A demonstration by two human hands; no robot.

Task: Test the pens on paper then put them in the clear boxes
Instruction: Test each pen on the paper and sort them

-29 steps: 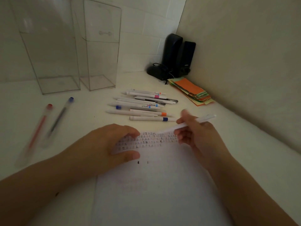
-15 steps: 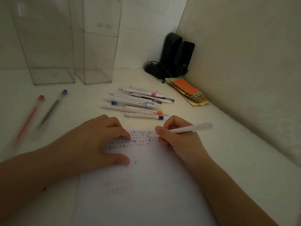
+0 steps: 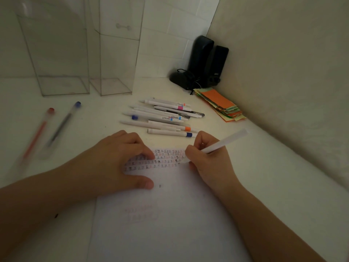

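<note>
I see the right hand (image 3: pixel 211 163) with its fingers (image 3: pixel 190 151) closed around a white pen (image 3: pixel 224 142), barrel slanting up and away to the right, tip down at the right end of the rows of small characters on the sheet of paper (image 3: pixel 170 220). The tip itself is hidden behind the fingers, so I cannot tell whether it touches the sheet.

The left hand (image 3: pixel 117 161) lies flat on the paper, holding nothing — fingers spread narrow over the left part of the written rows, thumb stretched along the sheet below them.

Just beyond both hands lies a loose heap of white pens (image 3: pixel 162 118) on the bench (image 3: pixel 264 167), with pink, blue and orange bands; the nearest one sits just beyond the right fingers. Well to the left of the left hand lie a red gel pen (image 3: pixel 37 135) and a blue gel pen (image 3: pixel 62 125), side by side and slanted, blurred in this view.

Far beyond the left hand stand two clear boxes — the left clear box (image 3: pixel 56 59) and the right clear box (image 3: pixel 117 53) — upright against the tiled wall, nothing visible inside. Beyond the right hand, in the corner, stand black speakers (image 3: pixel 205 61), with a stack of coloured paper slips (image 3: pixel 221 104) in front of them.
</note>
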